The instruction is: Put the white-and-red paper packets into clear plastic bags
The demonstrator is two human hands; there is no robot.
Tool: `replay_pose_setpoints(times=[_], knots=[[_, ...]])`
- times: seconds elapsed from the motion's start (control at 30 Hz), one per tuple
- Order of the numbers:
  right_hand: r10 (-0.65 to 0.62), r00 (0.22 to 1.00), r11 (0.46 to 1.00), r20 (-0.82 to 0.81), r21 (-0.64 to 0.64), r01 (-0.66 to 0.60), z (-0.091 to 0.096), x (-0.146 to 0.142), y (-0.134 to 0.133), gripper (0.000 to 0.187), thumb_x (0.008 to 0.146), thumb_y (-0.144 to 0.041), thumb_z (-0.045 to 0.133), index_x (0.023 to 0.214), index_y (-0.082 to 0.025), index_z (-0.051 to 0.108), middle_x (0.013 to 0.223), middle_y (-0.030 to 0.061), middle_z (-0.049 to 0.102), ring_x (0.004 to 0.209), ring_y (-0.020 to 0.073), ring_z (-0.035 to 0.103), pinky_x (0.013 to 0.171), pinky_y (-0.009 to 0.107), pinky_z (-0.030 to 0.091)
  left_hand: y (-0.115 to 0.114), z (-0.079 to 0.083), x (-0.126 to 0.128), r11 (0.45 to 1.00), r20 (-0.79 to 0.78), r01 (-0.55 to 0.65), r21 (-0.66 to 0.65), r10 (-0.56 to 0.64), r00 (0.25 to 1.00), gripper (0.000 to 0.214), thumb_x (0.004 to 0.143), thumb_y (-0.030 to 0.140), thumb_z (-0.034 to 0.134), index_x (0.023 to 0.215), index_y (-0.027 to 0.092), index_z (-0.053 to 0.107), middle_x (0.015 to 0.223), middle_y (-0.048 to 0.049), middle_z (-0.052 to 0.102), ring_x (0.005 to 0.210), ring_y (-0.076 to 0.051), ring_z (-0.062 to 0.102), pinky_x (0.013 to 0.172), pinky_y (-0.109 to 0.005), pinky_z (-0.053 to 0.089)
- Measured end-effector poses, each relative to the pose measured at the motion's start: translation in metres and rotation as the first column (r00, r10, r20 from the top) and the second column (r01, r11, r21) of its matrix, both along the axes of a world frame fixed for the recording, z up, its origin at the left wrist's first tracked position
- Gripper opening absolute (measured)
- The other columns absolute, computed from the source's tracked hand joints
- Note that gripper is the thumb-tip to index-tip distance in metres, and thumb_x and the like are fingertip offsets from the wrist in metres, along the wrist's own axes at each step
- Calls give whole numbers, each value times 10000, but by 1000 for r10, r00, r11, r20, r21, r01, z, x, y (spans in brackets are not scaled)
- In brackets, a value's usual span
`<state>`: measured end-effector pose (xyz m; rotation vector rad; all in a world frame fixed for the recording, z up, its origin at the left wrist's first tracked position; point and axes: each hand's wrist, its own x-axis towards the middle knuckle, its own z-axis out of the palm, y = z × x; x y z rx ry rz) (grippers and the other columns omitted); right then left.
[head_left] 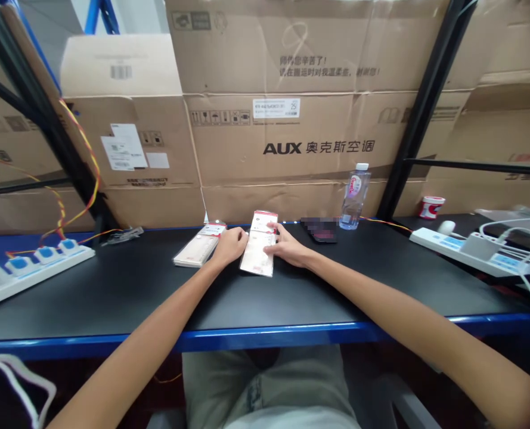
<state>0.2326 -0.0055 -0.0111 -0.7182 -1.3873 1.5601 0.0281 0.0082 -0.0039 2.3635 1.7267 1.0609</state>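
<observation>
Pinching a flat white-and-red paper packet (258, 251) at frame centre, the half-closed right hand (289, 248) is holding it while the curled left hand (229, 246) is touching its edge (grip unclear) beside a similar packet (197, 247).

Phone (319, 230) blurred, screen unreadable. Packet (256, 256) partly hidden under left hand (229, 246) and right hand (288, 248); print too small to read. Second packet (197, 247) print also too small. Left power strip (32, 273), right power strip (470, 250) cut off by picture edges.
</observation>
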Motion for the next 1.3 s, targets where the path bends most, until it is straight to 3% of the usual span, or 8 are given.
replay_pose_setpoints(times=[0.1,0.17,0.33,0.6,0.73,0.97,1.1,1.3], knots=[[-49,999,999,23,16,48,-3,0,4,876,565,-23,731,1317,-249,343,968,27,647,853,200,679,780,359,582,1,-1,-3,998,151,11,-66,-1,989,174,855,221,462,975,198,587,738,-17,693,663,-175,637,670,-283,453],[-69,997,997,28,36,68,-4,1,6,875,571,-27,733,1325,-255,351,1004,32,646,872,200,678,789,361,584,1,-2,-4,999,138,46,-29,-41,990,252,820,181,492,1060,214,562,786,-3,682,693,-168,633,698,-283,466],[-41,999,997,-5,67,42,-7,3,10,883,579,-41,749,1343,-256,362,1056,43,643,874,204,683,805,375,588,2,-1,-4,984,11,162,78,-164,986,167,774,148,497,822,199,649,975,-63,636,912,-198,610,816,-316,495],[-5,999,996,-40,94,9,-9,10,15,909,611,-77,769,1381,-295,339,1128,48,630,952,221,685,854,418,586,-1,8,-7,963,295,249,-102,-209,932,224,754,308,623,899,173,728,992,-69,707,980,-218,626,927,-352,472],[-9,1000,996,-22,94,11,-7,11,14,908,612,-91,779,1384,-291,345,1127,52,636,958,222,682,856,419,585,-6,11,-8,933,391,313,-179,-225,893,325,724,373,687,969,163,720,1014,-74,726,956,-226,635,890,-360,489],[3,1000,992,-20,122,0,-9,10,15,895,620,-111,787,1383,-295,356,1144,53,634,966,221,679,846,401,587,-4,6,-7,970,270,220,-106,-185,945,429,663,438,755,993,165,722,1046,-82,705,903,-209,639,831,-329,504],[-47,998,991,36,128,42,-9,9,15,893,613,-125,798,1377,-280,363,1094,50,647,926,219,684,829,398,591,-6,6,-2,988,232,147,-40,-134,964,296,651,397,761,839,170,736,976,-72,714,921,-221,645,848,-326,489],[-94,994,985,57,150,84,-7,7,13,879,612,-132,800,1369,-269,374,1053,45,648,911,220,684,839,400,586,-13,7,5,978,264,105,-179,-55,963,253,694,413,712,690,161,732,749,-59,734,763,-223,670,685,-303,478]])
